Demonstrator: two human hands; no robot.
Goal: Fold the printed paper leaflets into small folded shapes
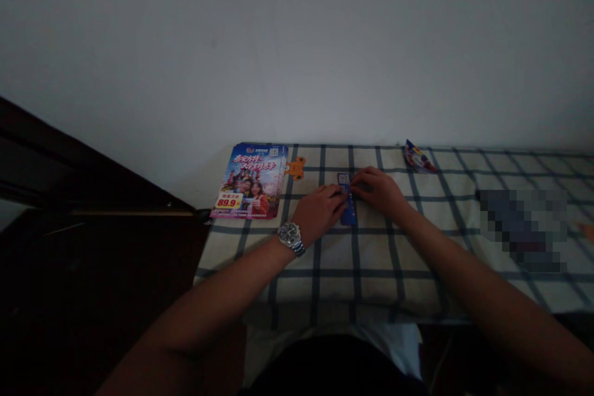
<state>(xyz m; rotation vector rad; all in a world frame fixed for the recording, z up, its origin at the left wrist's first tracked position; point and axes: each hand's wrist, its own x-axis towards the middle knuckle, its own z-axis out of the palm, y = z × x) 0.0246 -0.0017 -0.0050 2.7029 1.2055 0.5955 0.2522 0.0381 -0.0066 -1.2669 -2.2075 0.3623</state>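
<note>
A narrow blue folded paper strip (347,210) lies on the checked tablecloth (371,260). My left hand (318,213), with a metal watch (291,237) on its wrist, presses its curled fingers on the strip's left edge. From the right, my right hand (378,190) pinches the strip near its top. Both hands meet over the paper.
A stack of colourful flyers (250,180) lies at the table's far left, with a small orange object (296,167) beside it. A folded colourful paper shape (418,158) sits by the wall. A blurred patch (524,226) lies at right. Dark furniture (93,247) stands left.
</note>
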